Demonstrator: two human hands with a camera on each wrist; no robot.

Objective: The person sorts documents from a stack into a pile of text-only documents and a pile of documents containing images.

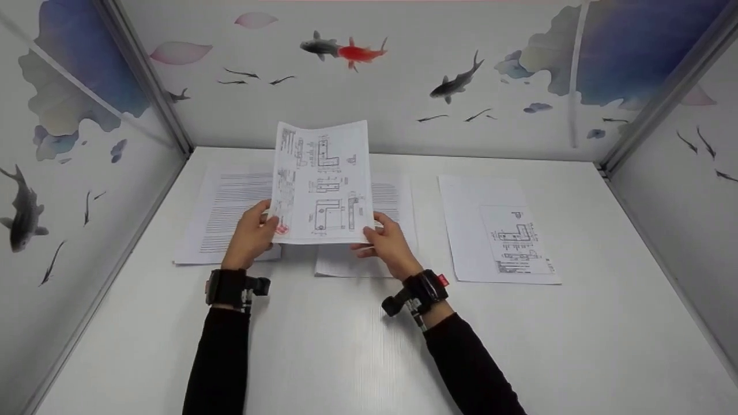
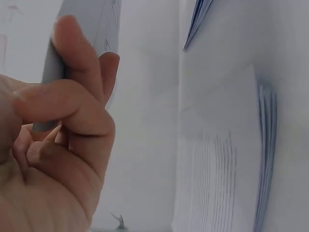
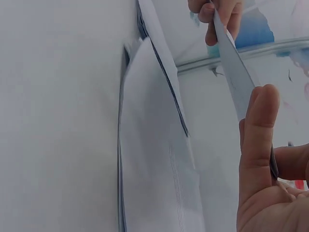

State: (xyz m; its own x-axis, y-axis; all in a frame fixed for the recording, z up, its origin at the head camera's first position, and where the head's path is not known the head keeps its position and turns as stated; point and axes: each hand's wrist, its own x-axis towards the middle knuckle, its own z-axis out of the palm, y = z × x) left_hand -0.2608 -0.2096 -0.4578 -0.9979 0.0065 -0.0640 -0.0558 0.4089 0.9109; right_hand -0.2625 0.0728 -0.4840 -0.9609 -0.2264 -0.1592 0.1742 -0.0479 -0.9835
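A sheet of paper (image 1: 326, 184) printed with technical drawings and a small red stamp is held up above the table. My left hand (image 1: 250, 235) pinches its lower left edge, thumb on the printed face. At the lower right corner my right hand (image 1: 392, 242) pinches it between thumb and fingers. In the left wrist view, the left hand's fingers (image 2: 82, 96) curl around the sheet's edge. The right wrist view shows the sheet (image 3: 236, 72) nearly edge-on, spanning both hands. Beneath lie a left stack of text pages (image 1: 230, 213) and a middle stack (image 1: 398, 199), both partly hidden.
On the right lies a third pile of paper (image 1: 478, 230), its top sheet showing a drawing. The white table (image 1: 323, 346) is bounded by panels painted with fish, including the back panel (image 1: 375, 104), and by metal corner posts.
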